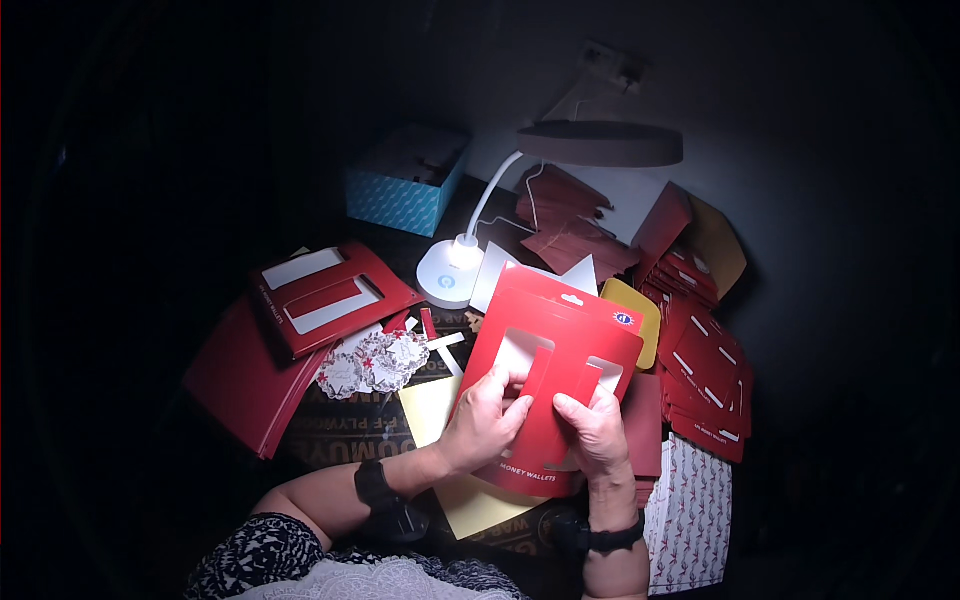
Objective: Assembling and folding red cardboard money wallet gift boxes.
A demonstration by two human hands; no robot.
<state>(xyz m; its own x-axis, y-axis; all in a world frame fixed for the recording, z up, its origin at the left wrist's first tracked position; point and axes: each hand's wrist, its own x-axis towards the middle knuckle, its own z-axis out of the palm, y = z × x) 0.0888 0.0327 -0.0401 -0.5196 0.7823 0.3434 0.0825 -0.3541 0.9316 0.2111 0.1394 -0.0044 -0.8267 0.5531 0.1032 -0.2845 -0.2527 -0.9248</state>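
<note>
at the centre of the frame, the fingers of the left hand [488,422] and right hand [598,432] pinch a red windowed packet [545,440] beside its openings, its handling seemingly unfinished, while a similar packet [314,286] lies centre left and slotted red cards [703,362], done or waiting unclear, overlap at right.

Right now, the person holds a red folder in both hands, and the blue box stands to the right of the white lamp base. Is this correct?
Not quite: the blue box stands to the left of the white lamp base, as the head view shows. The left hand and right hand do hold the red folder.
</note>
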